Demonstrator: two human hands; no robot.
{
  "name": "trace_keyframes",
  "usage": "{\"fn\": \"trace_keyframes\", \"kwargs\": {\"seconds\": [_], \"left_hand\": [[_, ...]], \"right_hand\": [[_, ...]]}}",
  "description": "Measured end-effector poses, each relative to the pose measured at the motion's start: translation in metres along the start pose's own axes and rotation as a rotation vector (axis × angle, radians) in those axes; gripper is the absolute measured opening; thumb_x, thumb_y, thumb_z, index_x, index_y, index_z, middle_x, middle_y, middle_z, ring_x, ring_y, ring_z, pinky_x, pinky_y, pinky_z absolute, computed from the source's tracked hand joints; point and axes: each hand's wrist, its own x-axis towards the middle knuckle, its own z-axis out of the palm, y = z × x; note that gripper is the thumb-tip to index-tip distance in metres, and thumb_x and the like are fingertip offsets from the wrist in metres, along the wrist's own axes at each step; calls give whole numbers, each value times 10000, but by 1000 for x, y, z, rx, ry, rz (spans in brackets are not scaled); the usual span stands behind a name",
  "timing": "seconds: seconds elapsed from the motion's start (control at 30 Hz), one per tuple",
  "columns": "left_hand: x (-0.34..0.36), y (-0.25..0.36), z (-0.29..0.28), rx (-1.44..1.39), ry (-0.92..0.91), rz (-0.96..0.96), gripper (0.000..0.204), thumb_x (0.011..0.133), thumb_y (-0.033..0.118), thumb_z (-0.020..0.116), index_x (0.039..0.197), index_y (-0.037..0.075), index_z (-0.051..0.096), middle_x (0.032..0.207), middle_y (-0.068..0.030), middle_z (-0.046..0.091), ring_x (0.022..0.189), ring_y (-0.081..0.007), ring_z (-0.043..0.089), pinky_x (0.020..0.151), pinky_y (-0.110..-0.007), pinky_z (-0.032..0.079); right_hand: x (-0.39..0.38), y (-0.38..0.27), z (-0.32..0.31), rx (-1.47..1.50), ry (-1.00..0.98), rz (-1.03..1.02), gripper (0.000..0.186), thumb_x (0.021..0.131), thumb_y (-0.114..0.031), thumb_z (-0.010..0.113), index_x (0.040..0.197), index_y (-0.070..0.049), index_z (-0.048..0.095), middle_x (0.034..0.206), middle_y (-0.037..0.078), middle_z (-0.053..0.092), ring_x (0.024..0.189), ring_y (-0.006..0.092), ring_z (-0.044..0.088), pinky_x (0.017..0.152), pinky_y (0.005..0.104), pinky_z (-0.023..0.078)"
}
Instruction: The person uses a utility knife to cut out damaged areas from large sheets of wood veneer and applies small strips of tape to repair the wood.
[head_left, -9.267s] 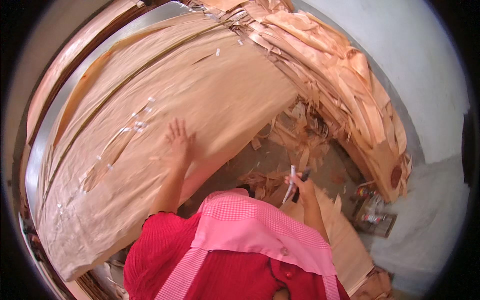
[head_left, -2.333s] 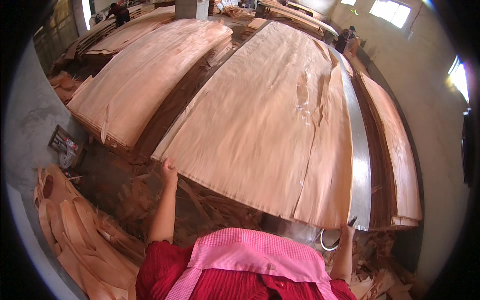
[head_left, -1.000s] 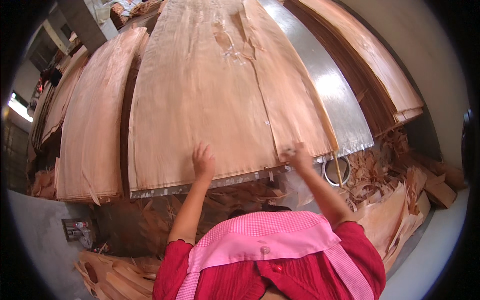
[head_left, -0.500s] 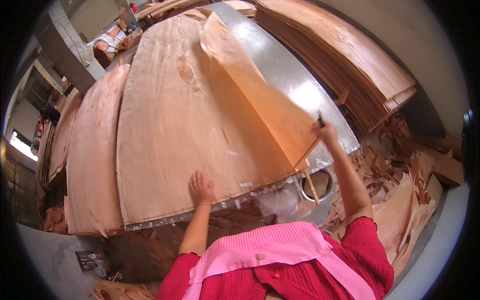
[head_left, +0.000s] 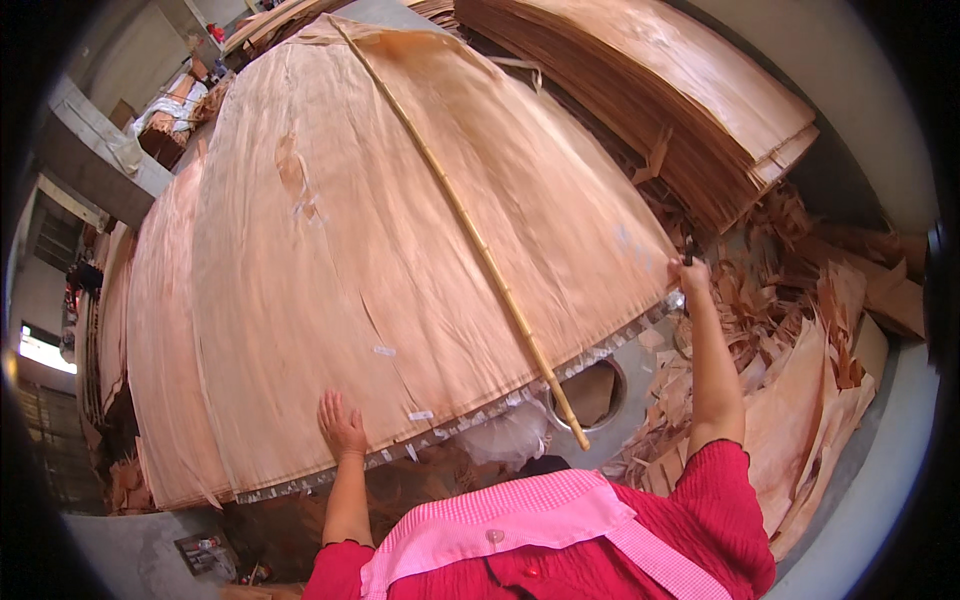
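A large thin wood veneer sheet (head_left: 400, 270) lies spread over the table, its right part now nearly flat. My left hand (head_left: 342, 425) rests on it with fingers spread, close to the near edge. At the sheet's near right corner my right hand (head_left: 692, 276) is closed on the edge. A small dark tool (head_left: 688, 250) also sticks up from that hand; its kind is hidden. Lengthwise on the veneer lies a thin bamboo stick (head_left: 468, 220), its near end jutting past the table edge. White tape pieces (head_left: 421, 415) dot the sheet.
A tall veneer stack (head_left: 640, 85) stands at the back right. Veneer scraps (head_left: 800, 400) are heaped on the right. Below the near edge are a round-rimmed opening (head_left: 620, 395) and clear plastic (head_left: 505, 435). A concrete pillar (head_left: 110, 160) rises at the left.
The raised right flap of veneer has come down over the metal tabletop, and my right hand moved right with its corner. The bamboo stick now shows along its length. My left hand stays flat.
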Motion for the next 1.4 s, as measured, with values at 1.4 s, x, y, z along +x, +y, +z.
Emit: {"fn": "trace_keyframes", "kwargs": {"seconds": [1.4], "left_hand": [[-115, -179, -59, -509, 205, 36, 325, 718, 79, 593, 1042, 103, 582, 1189, -88, 490, 1134, -274, 423, 966, -361, 339]], "right_hand": [[-302, -13, 153, -945, -383, -324, 239, 803, -216, 573, 826, 19, 614, 764, 125, 627, 716, 231, 579, 650, 343, 437]]}}
